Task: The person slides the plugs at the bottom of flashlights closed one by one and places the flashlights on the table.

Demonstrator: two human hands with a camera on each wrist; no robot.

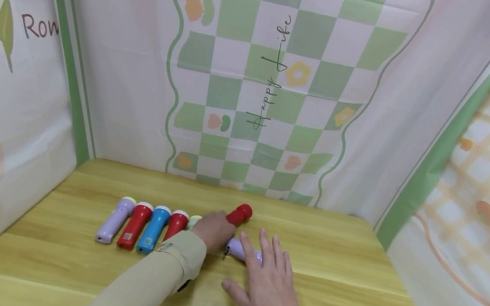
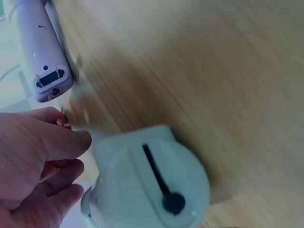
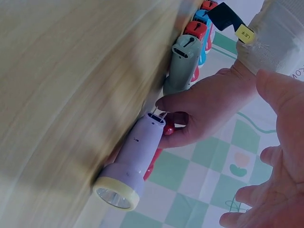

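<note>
My left hand (image 1: 215,229) grips a red flashlight (image 1: 240,215) by its handle end, with the head of it pointing to the far right. In the left wrist view, a little red shows between the left fingers. My right hand (image 1: 269,297) is spread with its fingers straight, above and in front of a purple flashlight (image 1: 237,250) that it partly hides in the head view. From the right wrist view, this purple flashlight (image 3: 137,147) lies on the table, lens outward, with metal plug prongs folded out of its tail.
Left of the left hand several flashlights lie side by side: purple (image 1: 116,219), red (image 1: 135,225), blue (image 1: 153,229), another red (image 1: 177,223) and a pale green one (image 2: 147,180). The wooden table (image 1: 349,287) ends at printed curtains (image 1: 136,77) behind and on both sides.
</note>
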